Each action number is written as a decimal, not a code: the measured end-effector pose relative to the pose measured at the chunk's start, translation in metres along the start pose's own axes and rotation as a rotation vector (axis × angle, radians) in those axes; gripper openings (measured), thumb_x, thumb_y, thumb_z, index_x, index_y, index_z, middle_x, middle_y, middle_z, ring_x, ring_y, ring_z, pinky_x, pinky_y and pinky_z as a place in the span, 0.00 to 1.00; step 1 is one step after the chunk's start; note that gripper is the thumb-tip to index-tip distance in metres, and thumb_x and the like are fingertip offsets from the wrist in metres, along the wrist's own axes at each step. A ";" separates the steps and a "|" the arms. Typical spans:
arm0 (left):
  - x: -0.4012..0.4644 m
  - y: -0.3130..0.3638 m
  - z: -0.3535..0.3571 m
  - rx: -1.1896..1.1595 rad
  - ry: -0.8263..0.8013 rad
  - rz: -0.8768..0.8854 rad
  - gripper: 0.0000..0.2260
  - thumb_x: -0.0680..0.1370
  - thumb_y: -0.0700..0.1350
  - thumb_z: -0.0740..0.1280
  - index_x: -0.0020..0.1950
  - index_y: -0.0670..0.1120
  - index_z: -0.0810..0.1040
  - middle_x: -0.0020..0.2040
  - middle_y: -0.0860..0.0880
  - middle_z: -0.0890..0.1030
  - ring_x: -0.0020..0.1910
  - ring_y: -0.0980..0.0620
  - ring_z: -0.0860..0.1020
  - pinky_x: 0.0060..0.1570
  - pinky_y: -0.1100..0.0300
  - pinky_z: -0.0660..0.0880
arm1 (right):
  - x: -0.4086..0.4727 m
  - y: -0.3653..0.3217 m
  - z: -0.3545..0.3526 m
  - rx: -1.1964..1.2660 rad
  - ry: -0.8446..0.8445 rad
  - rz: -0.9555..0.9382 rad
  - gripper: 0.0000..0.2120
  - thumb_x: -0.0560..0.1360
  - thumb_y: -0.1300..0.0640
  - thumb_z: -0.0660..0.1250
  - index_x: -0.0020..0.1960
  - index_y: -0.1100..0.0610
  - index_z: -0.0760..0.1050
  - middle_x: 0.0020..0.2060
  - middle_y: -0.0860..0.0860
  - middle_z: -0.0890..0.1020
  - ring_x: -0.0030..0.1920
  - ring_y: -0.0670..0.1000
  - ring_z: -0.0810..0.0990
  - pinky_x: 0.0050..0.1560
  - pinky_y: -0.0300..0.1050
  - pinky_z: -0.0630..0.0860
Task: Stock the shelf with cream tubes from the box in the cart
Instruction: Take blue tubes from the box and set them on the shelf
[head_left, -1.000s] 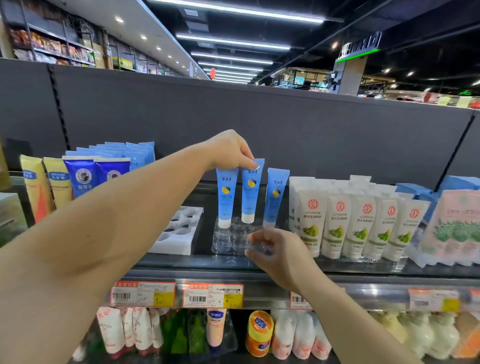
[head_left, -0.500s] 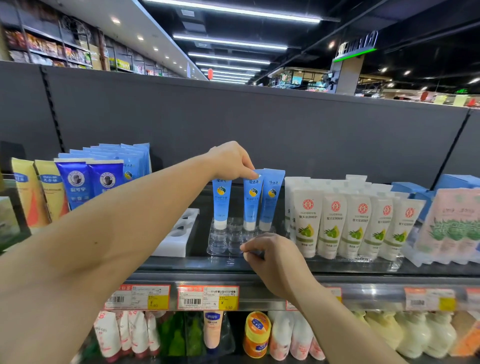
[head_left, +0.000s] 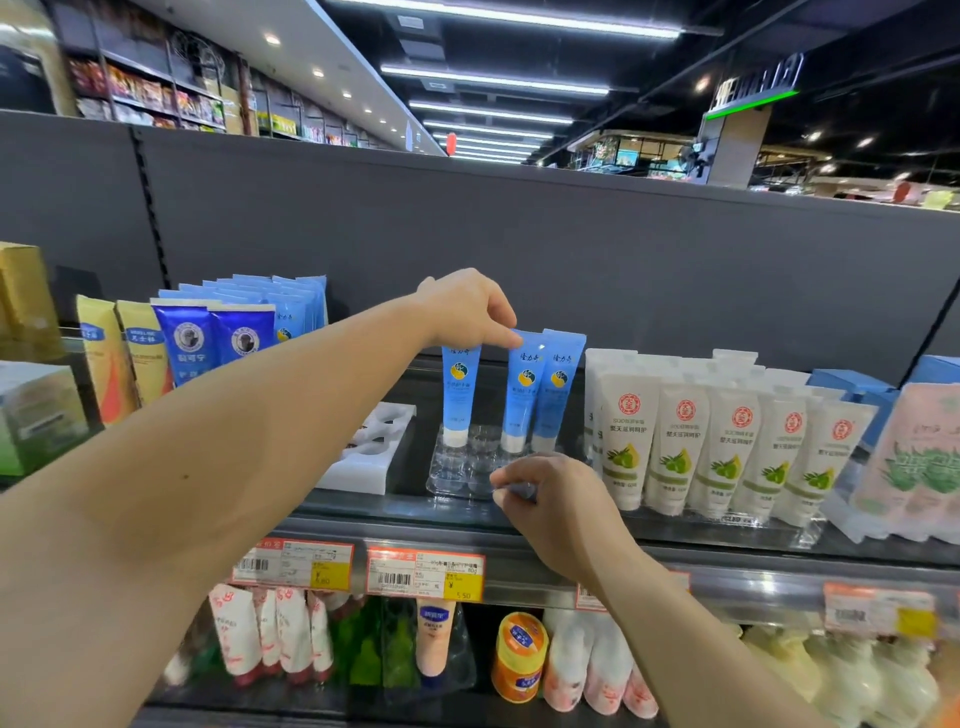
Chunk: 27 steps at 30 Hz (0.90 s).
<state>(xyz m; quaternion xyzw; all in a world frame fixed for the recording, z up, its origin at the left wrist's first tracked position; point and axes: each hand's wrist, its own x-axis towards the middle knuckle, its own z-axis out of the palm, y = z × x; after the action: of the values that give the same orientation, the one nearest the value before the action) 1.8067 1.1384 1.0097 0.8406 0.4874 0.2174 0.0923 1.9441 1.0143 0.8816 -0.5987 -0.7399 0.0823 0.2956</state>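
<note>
Three blue cream tubes stand cap-down in a clear plastic tray (head_left: 457, 480) on the shelf (head_left: 675, 535), in the tray's far row. The left hand (head_left: 467, 312) reaches over them from the left, its fingers (head_left: 506, 338) curled down and pinching the top edges of the left tube (head_left: 458, 395) and the middle tube (head_left: 522, 400). The right tube (head_left: 558, 389) stands just beside the middle one, touching it and leaning slightly against it. The right hand (head_left: 556, 499) sits at the near right corner of the tray, fingers narrow and pinched on the tray's clear rim. To the left of the tray lies a white moulded holder (head_left: 363, 457) with round sockets. To the right stands a row of white tubes (head_left: 722, 447) with green fruit prints. Orange price tags (head_left: 425, 574) hang on the shelf's near edge, below the tray.
</note>
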 end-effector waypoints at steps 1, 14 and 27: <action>-0.004 -0.001 -0.002 -0.005 0.026 -0.004 0.15 0.75 0.56 0.69 0.57 0.50 0.80 0.53 0.56 0.79 0.55 0.53 0.77 0.66 0.43 0.68 | 0.001 -0.001 -0.001 0.003 -0.003 0.001 0.10 0.78 0.52 0.66 0.58 0.48 0.81 0.57 0.46 0.81 0.56 0.44 0.79 0.57 0.36 0.76; -0.157 -0.046 -0.023 -0.151 0.443 -0.251 0.13 0.76 0.53 0.69 0.58 0.50 0.81 0.54 0.61 0.77 0.53 0.64 0.75 0.52 0.68 0.67 | 0.015 -0.087 0.039 0.194 -0.116 -0.233 0.12 0.78 0.55 0.65 0.60 0.53 0.80 0.54 0.48 0.82 0.54 0.49 0.78 0.52 0.38 0.71; -0.499 -0.222 -0.094 0.096 0.331 -0.868 0.19 0.78 0.57 0.64 0.67 0.53 0.75 0.62 0.51 0.79 0.58 0.50 0.78 0.58 0.54 0.74 | -0.046 -0.374 0.209 0.207 -0.473 -0.519 0.12 0.79 0.52 0.61 0.57 0.53 0.79 0.54 0.53 0.81 0.55 0.56 0.78 0.54 0.50 0.76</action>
<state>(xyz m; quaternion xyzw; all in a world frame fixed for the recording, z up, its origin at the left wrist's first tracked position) 1.3758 0.8171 0.8744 0.5164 0.8117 0.2670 0.0570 1.5243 0.9195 0.8742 -0.3224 -0.9028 0.2153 0.1862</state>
